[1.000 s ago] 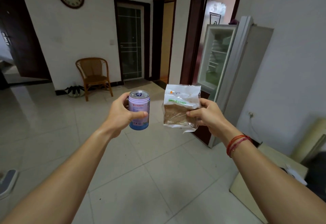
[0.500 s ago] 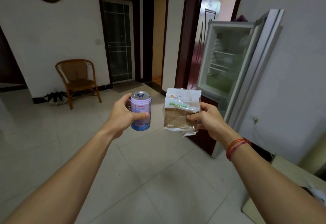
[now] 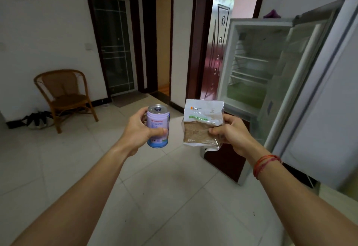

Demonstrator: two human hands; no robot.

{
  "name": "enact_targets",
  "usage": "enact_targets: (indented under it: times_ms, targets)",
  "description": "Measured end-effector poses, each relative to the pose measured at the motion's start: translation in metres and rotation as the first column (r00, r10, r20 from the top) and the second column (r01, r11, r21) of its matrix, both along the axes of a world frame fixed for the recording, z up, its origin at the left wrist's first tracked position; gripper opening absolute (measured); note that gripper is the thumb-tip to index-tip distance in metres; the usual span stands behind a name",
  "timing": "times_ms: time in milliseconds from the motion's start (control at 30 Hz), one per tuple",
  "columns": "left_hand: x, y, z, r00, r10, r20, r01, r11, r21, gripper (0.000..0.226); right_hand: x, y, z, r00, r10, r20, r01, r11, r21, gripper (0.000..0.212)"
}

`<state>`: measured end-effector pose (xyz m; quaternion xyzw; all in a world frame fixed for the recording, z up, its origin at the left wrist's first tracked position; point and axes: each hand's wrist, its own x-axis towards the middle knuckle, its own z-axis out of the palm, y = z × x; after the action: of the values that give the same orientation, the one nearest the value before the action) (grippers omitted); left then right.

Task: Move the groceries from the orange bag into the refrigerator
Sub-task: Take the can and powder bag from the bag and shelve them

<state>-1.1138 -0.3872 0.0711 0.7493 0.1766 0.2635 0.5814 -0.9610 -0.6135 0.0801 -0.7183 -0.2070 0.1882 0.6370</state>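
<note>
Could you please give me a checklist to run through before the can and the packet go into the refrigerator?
1. The left hand grips the can, upright: ok.
2. The right hand pinches the packet at its side: ok.
3. The refrigerator door stands open: ok.
4. The shelves look bare, with room for both: ok.
5. The floor toward the refrigerator is free of obstacles: ok.
6. The shelves are within arm's reach from here: cannot tell.
</note>
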Motion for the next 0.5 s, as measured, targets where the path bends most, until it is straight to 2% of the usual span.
enact_targets:
  times_ms: [500]
  targets:
    - [0.256,0.136,0.010,1.000,-0.023,-0.012,0.024,1.000,0.014,0.067,0.248,0.133,0.003,0.999,-0.034,-0.021,0.034,0.999,-0.006,0.053]
